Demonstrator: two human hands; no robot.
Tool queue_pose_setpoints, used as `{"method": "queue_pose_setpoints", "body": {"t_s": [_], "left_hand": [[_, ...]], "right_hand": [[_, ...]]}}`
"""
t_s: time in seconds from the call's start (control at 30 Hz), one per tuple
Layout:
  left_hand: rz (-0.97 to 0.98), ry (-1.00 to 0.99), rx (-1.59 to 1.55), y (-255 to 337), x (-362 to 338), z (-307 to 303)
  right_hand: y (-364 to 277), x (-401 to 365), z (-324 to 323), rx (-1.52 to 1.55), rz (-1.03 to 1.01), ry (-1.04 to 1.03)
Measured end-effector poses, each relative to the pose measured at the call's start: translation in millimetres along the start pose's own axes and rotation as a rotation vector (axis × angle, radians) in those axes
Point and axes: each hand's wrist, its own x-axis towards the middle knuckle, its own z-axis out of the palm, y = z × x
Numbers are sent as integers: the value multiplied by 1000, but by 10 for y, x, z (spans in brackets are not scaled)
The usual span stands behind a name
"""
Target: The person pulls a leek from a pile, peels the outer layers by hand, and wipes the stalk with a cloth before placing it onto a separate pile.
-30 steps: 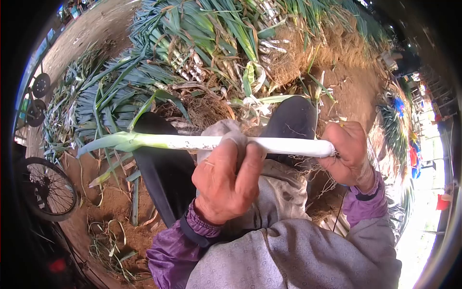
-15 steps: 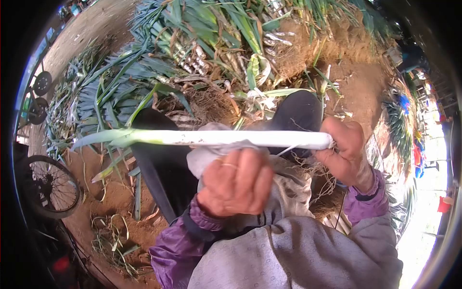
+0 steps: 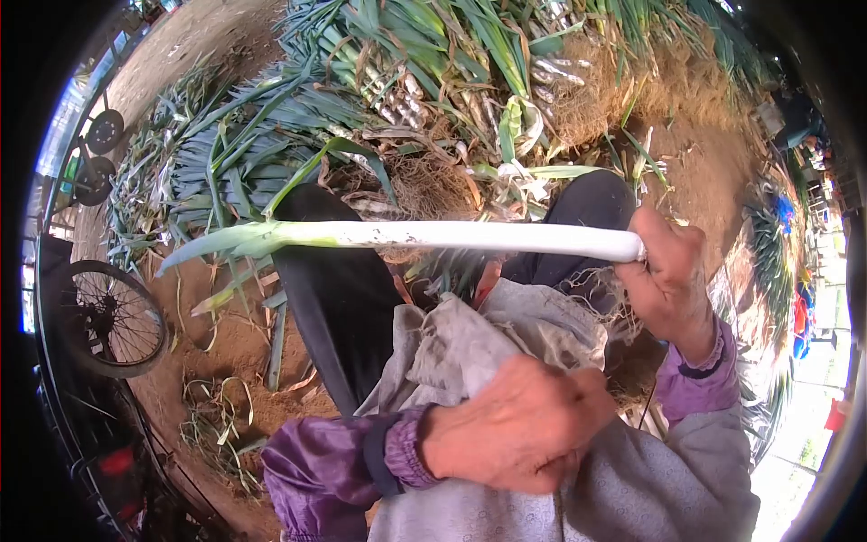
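Note:
A leek (image 3: 470, 237) lies level across the view, its white shaft to the right and its green leaves to the left. My right hand (image 3: 670, 275) is closed round its root end, and pale roots (image 3: 619, 303) hang beside the fingers. Below the shaft, my left hand (image 3: 519, 425) is a closed fist, apart from the leek. Grey cloth (image 3: 461, 339) bunches against that fist and seems gripped in it, though the fingertips are hidden. Dark specks of soil mark the shaft left of its middle.
Piles of leeks (image 3: 262, 158) with roots lie on the earth floor ahead. My dark-clad knees (image 3: 316, 271) are under the leek. A spoked wheel (image 3: 113, 316) stands at the left. Loose leaf scraps (image 3: 221, 434) are on the ground, and more leeks (image 3: 772, 262) lie at the right.
My left hand has come away from the leek's shaft, moving down and right with the grey cloth. My right hand still grips the root end. The view has shifted slightly.

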Motion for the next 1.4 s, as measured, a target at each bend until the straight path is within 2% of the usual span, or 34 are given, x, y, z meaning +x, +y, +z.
{"method": "queue_pose_setpoints", "body": {"t_s": [0.07, 0.1, 0.13, 0.2, 0.3, 0.4, 0.47, 0.67, 0.7, 0.8, 0.83, 0.93, 1.03, 1.13, 1.2, 1.27, 1.4], "left_hand": [[-113, -46, 376, 30, -84, -158], [-198, 67, 500, -48, -228, -254], [-249, 199, 533, -113, -311, -262], [-324, 330, 660, -242, -484, -228], [-441, 446, 797, -275, -672, -259], [-388, 559, 874, -366, -885, -322], [-441, 584, 930, -433, -1034, -409], [-403, 656, 1109, -654, -1361, -719], [-403, 670, 1106, -685, -1381, -748], [-504, 1050, 587, -661, -1313, -671], [-437, 1243, 401, -716, -1297, -695], [-467, 1488, 433, -789, -1215, -941], [-613, 1434, 486, -905, -1172, -1140], [-461, 1379, 496, -713, -837, -896], [-207, 1221, 448, -570, -690, -601], [59, 902, 518, -489, -537, -516], [23, 744, 930, -666, -534, -284]], "right_hand": [[7, -9, -35, 40, 18, -29], [28, -29, -32, 76, 25, -29], [36, -28, -21, 114, 22, -27], [48, -35, -5, 125, 32, -19], [59, -31, -29, 55, -69, -30], [81, -81, 23, 31, -134, -14], [96, -99, 40, 21, -152, -17], [97, -140, 82, -34, -157, -4], [89, -142, 89, -32, -150, -2], [101, -136, 96, -12, -142, -7], [97, -137, 97, 10, -138, -11], [77, -161, 104, 2, -141, -18], [35, -176, 121, 4, -147, -26], [5, -192, 108, 40, -128, -56], [-9, -212, 111, 58, -119, -66], [-21, -225, 122, 62, -128, -61], [-57, -261, 103, 39, -197, -30]]}}
